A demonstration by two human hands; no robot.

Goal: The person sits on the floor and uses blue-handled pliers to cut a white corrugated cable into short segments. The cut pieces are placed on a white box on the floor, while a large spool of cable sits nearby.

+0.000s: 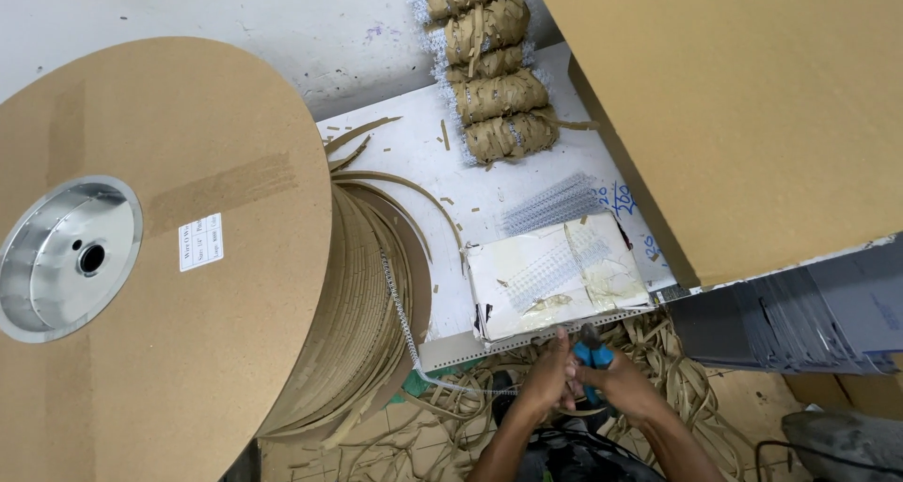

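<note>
At lower centre, both hands meet: the right hand (616,380) grips blue-handled cutters (593,352), the left hand (548,377) pinches a thin white wire strip (400,303).

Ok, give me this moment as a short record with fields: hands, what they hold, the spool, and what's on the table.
left hand: closed on a thin white wire binding strip at the table's front edge
right hand: gripping blue-handled cutters, touching the left hand
spool: big brown cardboard reel with a silver metal hub, strip feeding off it toward the hands
table: white worktop bearing a row of paper-wrapped wire bundles, loose white wire combs and a worn white block
floor: brown paper strip offcuts
</note>
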